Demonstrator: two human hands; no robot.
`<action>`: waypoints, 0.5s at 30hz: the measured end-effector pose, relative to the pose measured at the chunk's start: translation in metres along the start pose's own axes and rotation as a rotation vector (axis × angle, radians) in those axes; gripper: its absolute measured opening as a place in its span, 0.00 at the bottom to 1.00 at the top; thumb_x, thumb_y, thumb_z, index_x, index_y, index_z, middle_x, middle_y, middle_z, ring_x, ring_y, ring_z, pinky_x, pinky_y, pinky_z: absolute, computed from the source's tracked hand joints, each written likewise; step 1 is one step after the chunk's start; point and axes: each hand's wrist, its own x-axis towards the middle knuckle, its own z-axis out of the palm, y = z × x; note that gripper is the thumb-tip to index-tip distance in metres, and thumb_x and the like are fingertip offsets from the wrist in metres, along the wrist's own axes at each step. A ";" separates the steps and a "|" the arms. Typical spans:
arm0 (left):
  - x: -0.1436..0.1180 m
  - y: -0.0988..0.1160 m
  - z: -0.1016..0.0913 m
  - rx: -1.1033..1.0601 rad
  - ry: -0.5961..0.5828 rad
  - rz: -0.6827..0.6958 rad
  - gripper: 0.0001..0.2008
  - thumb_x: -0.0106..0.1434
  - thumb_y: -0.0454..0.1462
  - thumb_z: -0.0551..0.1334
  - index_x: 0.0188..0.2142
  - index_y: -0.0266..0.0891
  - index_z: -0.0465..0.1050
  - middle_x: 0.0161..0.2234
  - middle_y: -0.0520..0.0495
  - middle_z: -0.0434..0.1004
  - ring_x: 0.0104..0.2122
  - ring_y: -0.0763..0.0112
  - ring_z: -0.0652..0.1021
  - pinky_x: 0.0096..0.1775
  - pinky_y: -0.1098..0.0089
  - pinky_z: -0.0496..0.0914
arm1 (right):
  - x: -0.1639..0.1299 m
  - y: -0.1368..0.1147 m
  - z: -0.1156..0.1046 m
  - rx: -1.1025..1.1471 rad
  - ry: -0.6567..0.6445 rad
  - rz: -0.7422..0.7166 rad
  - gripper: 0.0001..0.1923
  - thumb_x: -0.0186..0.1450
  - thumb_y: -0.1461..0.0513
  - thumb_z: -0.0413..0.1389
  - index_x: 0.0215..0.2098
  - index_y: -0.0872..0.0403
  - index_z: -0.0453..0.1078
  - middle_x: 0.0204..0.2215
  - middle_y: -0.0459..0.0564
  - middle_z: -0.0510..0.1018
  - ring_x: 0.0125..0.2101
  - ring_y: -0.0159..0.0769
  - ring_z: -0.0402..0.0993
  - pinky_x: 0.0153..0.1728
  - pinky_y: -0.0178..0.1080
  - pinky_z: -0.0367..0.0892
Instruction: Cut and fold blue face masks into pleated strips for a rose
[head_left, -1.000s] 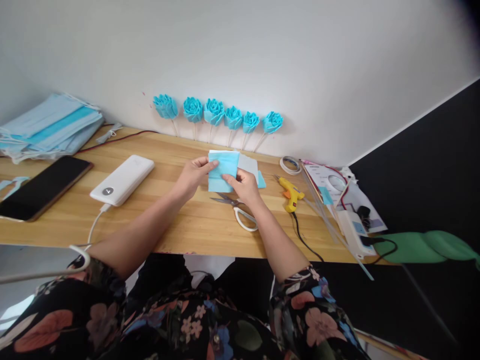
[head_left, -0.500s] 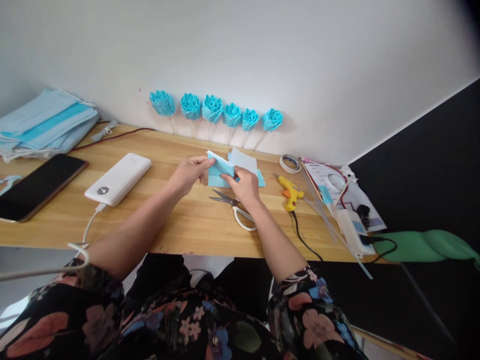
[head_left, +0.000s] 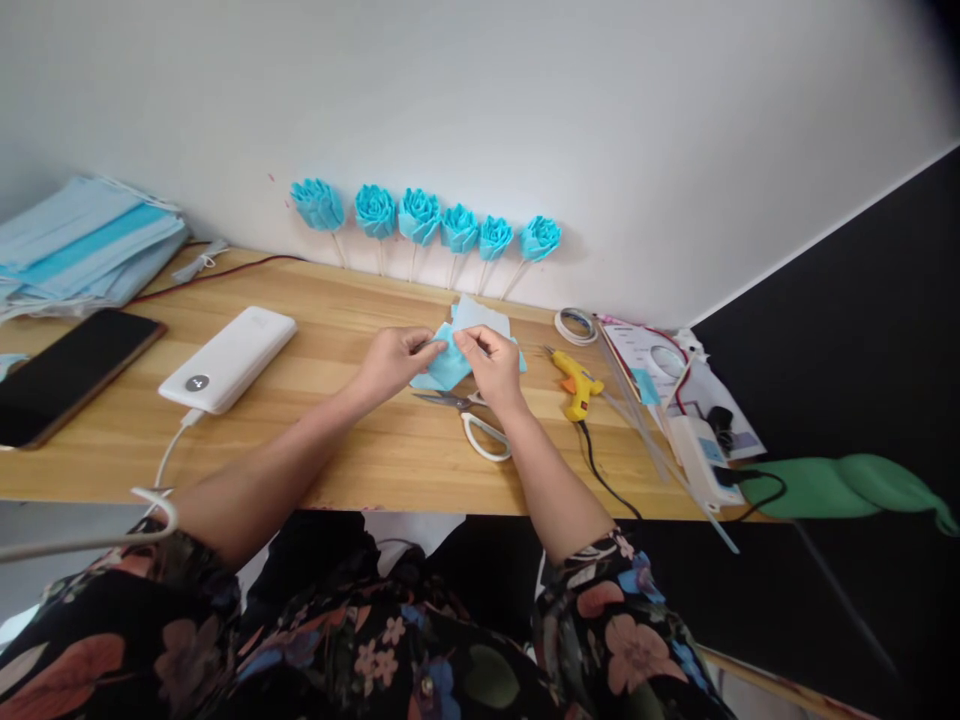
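Observation:
A piece of light-blue fabric (head_left: 448,364), thin like mask material, is held between my two hands above the table. My left hand (head_left: 396,360) pinches its left side between thumb and fingers. At its upper right edge, my right hand (head_left: 491,365) grips it the same way. Behind my right hand lie more blue and white fabric pieces (head_left: 484,313), partly hidden. Scissors with white handles (head_left: 486,440) lie just below the hands, blades pointing left, one part covered by my right wrist.
Several blue fabric roses (head_left: 420,217) on sticks lean against the wall. Rightward are a tape roll (head_left: 576,325), a yellow glue gun (head_left: 576,383) and a power strip (head_left: 701,460). A power bank (head_left: 229,360), a phone (head_left: 75,375) and stacked masks (head_left: 90,240) lie leftward.
The fabric was held up with a folded white top edge; now it is lower and tilted to a point. My right hand has shifted its grip up to the top edge.

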 end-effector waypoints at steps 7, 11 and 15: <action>0.003 -0.001 0.001 -0.232 -0.053 -0.097 0.17 0.53 0.48 0.69 0.29 0.35 0.75 0.25 0.49 0.76 0.26 0.72 0.75 0.32 0.71 0.72 | 0.002 0.003 -0.006 0.029 0.188 -0.008 0.20 0.64 0.47 0.57 0.27 0.55 0.72 0.22 0.42 0.65 0.25 0.28 0.59 0.28 0.33 0.59; 0.003 -0.002 0.000 -0.227 -0.030 -0.096 0.16 0.52 0.47 0.69 0.28 0.35 0.75 0.24 0.50 0.75 0.25 0.73 0.74 0.30 0.72 0.70 | 0.003 0.006 -0.006 0.032 0.201 -0.012 0.20 0.64 0.47 0.58 0.29 0.55 0.73 0.23 0.43 0.67 0.26 0.29 0.60 0.29 0.33 0.60; 0.004 -0.002 0.000 -0.212 -0.018 -0.082 0.16 0.52 0.47 0.69 0.29 0.36 0.76 0.25 0.50 0.76 0.25 0.73 0.74 0.29 0.72 0.69 | 0.003 0.005 -0.006 0.019 0.214 -0.004 0.20 0.63 0.46 0.57 0.29 0.55 0.74 0.23 0.43 0.67 0.26 0.29 0.61 0.30 0.33 0.61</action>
